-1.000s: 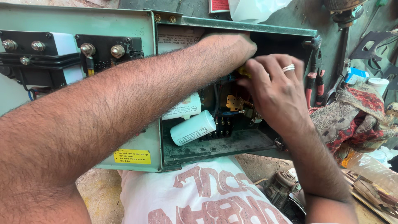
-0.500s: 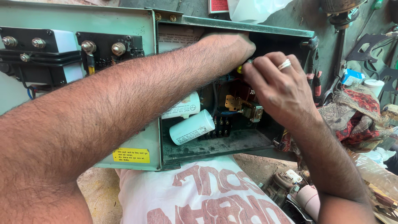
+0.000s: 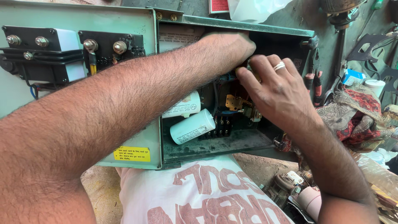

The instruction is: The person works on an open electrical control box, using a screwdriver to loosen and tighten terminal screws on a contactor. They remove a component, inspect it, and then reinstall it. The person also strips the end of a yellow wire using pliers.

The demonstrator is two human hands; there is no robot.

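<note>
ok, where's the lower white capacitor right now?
Head view: white capacitor lies tilted in the green box, lower left of its opening, under the left forearm, beside a second cylinder.

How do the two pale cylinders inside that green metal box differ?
The lower pale cylinder shows its full length and lies tilted, its rounded end toward the box's open front. The upper pale cylinder is half hidden behind the left forearm. Both are whitish, bear printing and lie side by side.

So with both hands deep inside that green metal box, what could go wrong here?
The left hand and right hand meet in the top of the green metal box, where the fingertips are hidden, so a wire or small part could slip unseen. The ring might touch the brass contacts. The white cylinders lie loose-looking below and could get knocked.
</note>
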